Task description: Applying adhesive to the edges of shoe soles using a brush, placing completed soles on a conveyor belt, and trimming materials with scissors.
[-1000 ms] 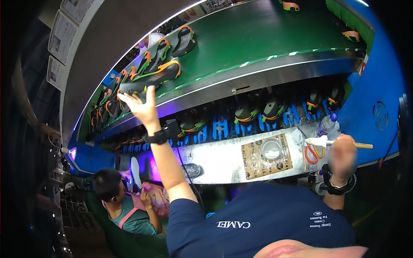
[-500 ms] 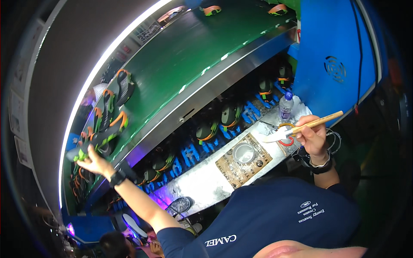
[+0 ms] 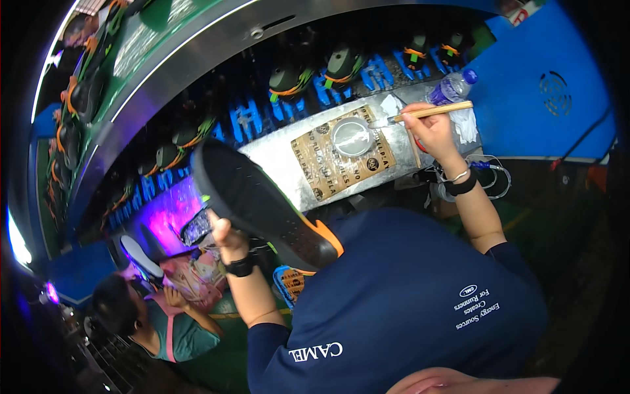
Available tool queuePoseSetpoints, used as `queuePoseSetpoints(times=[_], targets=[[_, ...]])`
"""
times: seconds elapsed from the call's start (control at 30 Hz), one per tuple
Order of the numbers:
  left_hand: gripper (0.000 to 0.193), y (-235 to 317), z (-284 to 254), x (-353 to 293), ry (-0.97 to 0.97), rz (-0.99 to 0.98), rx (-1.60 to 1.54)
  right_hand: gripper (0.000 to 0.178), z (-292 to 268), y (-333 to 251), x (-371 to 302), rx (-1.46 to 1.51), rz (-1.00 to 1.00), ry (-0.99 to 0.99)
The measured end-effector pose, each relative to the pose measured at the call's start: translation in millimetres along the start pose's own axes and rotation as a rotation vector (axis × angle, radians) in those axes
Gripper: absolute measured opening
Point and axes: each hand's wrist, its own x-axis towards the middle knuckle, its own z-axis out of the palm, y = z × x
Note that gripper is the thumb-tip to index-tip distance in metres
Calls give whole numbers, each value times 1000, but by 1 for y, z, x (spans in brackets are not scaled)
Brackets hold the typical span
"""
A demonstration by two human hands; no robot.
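Note:
My left hand [image 3: 230, 241] grips a black shoe [image 3: 252, 203] with an orange heel edge and a bit of green, its broad dark bottom turned up beside my body. In my right hand [image 3: 430, 134] is a brush [image 3: 446, 109] with a wooden handle, fingers closed round it. The brush's pale bristle end reaches the right rim of a round bowl [image 3: 336, 141] holding whitish liquid; whether it touches the liquid I cannot tell. Under the bowl lies a brown printed sheet [image 3: 312, 161] on the pale bench [image 3: 269, 157].
Several shoes [image 3: 289, 80] stand on blue holders [image 3: 246, 121] behind the bench. A purple-capped bottle [image 3: 449, 88] and white crumpled paper [image 3: 466, 125] are by my right hand. More shoes line the far-left conveyor. Another person [image 3: 164, 322] sits at lower left; a blue panel [image 3: 518, 85] stands right.
My left hand has brought the shoe from the conveyor down toward my body. My right hand has moved the brush leftward to the bowl. The head view has shifted.

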Motion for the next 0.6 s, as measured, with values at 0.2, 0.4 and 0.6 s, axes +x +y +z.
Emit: queuePoseSetpoints(times=[0.2, 0.4, 0.6], targets=[[72, -43, -15, -28, -111, -249, -435, 11, 27, 58, -4, -252, 125, -189], [81, -28, 11, -34, -217, -565, -12, 11, 40, 81, -7, -411, 178, -197], [83, -19, 5, -18, -121, -304, 59, 12, 36, 65, -5, -427, 72, -173]])
